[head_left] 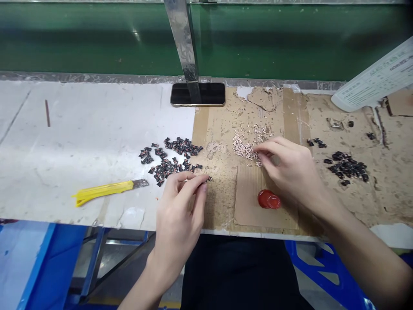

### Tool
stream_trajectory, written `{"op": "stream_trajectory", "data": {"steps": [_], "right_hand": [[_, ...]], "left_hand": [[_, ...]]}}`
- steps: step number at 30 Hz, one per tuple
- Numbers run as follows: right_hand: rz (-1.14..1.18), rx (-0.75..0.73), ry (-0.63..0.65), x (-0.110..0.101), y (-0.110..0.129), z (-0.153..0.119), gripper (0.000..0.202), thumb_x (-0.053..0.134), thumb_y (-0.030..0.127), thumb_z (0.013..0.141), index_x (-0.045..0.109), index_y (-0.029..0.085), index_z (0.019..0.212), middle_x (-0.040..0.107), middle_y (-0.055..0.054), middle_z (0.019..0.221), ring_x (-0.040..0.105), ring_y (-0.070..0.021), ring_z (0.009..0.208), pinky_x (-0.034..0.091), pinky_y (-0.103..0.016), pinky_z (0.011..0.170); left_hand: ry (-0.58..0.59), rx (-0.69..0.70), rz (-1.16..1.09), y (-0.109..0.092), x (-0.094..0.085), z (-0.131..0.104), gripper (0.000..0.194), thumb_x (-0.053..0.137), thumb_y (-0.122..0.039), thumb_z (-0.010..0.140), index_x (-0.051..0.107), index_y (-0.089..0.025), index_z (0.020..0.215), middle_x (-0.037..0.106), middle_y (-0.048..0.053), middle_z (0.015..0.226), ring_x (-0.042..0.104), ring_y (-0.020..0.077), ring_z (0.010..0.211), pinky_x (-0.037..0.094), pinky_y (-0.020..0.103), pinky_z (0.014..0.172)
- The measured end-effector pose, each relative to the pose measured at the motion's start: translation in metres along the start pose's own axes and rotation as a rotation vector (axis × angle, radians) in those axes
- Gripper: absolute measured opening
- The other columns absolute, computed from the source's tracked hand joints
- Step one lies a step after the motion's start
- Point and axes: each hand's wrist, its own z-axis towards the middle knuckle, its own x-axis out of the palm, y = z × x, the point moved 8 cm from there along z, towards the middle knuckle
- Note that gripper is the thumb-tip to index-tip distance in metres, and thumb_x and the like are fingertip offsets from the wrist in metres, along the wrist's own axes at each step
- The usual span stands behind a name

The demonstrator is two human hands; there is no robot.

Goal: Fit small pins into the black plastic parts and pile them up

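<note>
My left hand [182, 204] pinches a small dark part [209, 178] between thumb and forefinger, over the left edge of the cardboard. Just beyond that hand lies a loose pile of small black parts [166, 167] on the white surface. The fingertips of my right hand [285, 165] are pressed together at the right side of a scatter of tiny pinkish pieces [241, 146]; whether a piece is between them is too small to tell. Below my right hand, a small red cap-like dish [268, 199] rests on a cardboard square [248, 215].
A yellow utility knife [105, 190] lies at the left. A phone [198, 94] lies at the foot of a metal post [183, 38]. More black parts [346, 167] are heaped at the right, below a tilted white bottle [374, 75].
</note>
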Motion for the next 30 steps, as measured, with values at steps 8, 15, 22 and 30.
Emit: {"op": "stream_trajectory", "data": {"steps": [8, 15, 22, 30], "right_hand": [[0.819, 0.465, -0.256, -0.017, -0.043, -0.026, 0.023, 0.092, 0.023, 0.079, 0.08, 0.03, 0.097, 0.081, 0.001, 0.093, 0.078, -0.0175, 0.082, 0.068, -0.033, 0.081], [1.286, 0.646, -0.148, -0.008, -0.022, -0.052, 0.021, 0.096, 0.034, 0.077, 0.08, 0.035, 0.091, 0.077, 0.006, 0.084, 0.073, -0.0086, 0.069, 0.065, -0.015, 0.066], [1.267, 0.573, -0.132, -0.016, -0.009, -0.057, 0.023, 0.097, 0.037, 0.075, 0.081, 0.036, 0.092, 0.08, 0.004, 0.083, 0.077, -0.0118, 0.069, 0.066, -0.018, 0.063], [1.246, 0.459, -0.074, -0.019, -0.009, -0.057, 0.029, 0.098, 0.031, 0.074, 0.082, 0.037, 0.098, 0.08, 0.004, 0.084, 0.079, -0.0137, 0.068, 0.07, -0.02, 0.065]], "left_hand": [[0.049, 0.028, -0.344, -0.041, 0.022, 0.012, 0.019, 0.067, -0.005, 0.1, 0.075, -0.018, 0.111, 0.081, 0.002, 0.103, 0.077, 0.0133, 0.09, 0.065, 0.025, 0.091], [0.026, 0.2, -0.513, -0.081, 0.045, 0.024, 0.009, 0.072, -0.008, 0.099, 0.077, -0.01, 0.107, 0.084, 0.006, 0.102, 0.079, 0.0123, 0.094, 0.062, 0.018, 0.092], [0.047, 0.274, -0.489, -0.092, 0.044, 0.023, 0.01, 0.07, -0.007, 0.101, 0.078, -0.013, 0.105, 0.085, 0.006, 0.103, 0.081, 0.0145, 0.095, 0.065, 0.022, 0.094], [0.157, 0.156, -0.662, -0.085, 0.046, 0.024, 0.014, 0.078, -0.007, 0.095, 0.079, -0.02, 0.101, 0.086, 0.002, 0.101, 0.081, 0.014, 0.086, 0.068, 0.024, 0.084]]}}
